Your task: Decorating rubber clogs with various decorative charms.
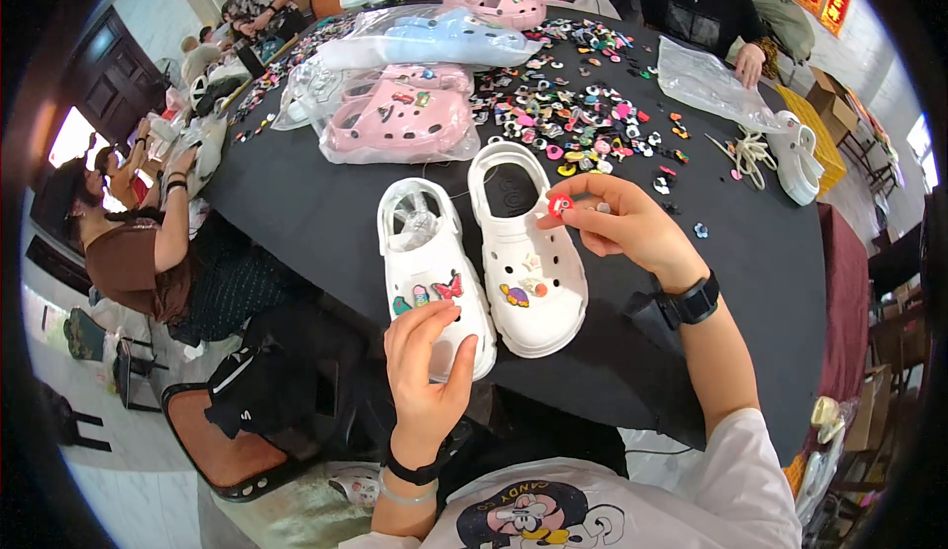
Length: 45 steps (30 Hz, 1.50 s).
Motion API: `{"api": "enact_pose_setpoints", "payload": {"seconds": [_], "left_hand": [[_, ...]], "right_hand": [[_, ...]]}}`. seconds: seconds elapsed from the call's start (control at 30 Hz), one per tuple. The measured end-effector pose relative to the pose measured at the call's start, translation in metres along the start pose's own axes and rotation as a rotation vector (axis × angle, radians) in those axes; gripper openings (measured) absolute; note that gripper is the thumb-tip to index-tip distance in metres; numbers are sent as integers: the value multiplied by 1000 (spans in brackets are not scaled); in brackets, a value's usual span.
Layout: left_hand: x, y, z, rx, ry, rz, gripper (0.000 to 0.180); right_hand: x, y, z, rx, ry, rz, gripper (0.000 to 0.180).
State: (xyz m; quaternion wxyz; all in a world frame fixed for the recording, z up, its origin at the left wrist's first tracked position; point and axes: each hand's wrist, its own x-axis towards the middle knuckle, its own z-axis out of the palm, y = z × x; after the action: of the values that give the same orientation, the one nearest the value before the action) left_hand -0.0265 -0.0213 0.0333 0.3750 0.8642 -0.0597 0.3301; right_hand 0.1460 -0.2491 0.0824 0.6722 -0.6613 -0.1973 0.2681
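Pinching a small red charm (560, 203) between thumb and fingertips, the right hand (622, 225) is hovering over the right white clog (525, 253) at centre table. The left hand (427, 361) – fingers loosely spread, gripping nothing – is touching the toe of the left white clog (432, 268) at six o'clock. Loose charms (573, 105) (many colours) are lying scattered toward twelve o'clock on the black table (296, 203), beside bagged pink clogs (400, 115).

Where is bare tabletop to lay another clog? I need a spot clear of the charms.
Bare black table lies left of the white clogs, below the bagged pink clogs. Another free patch lies right of the right hand, toward the table edge. The middle is crowded with loose charms, up to the clear bag.
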Motion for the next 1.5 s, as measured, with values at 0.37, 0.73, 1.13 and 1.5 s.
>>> {"api": "enact_pose_setpoints", "payload": {"seconds": [0.37,0.73,1.13,1.5], "left_hand": [[17,14,21,155,-239,152,30],[13,4,27,184,-249,195,27],[11,-1,30,224,-198,187,28],[9,-1,31,216,-198,173,25]], "right_hand": [[4,6,-30,-325,13,-73,22],[14,27,-39,-434,-152,-176,19],[11,22,-18,196,-307,158,20],[-9,14,26,-963,-218,-171,43]]}}
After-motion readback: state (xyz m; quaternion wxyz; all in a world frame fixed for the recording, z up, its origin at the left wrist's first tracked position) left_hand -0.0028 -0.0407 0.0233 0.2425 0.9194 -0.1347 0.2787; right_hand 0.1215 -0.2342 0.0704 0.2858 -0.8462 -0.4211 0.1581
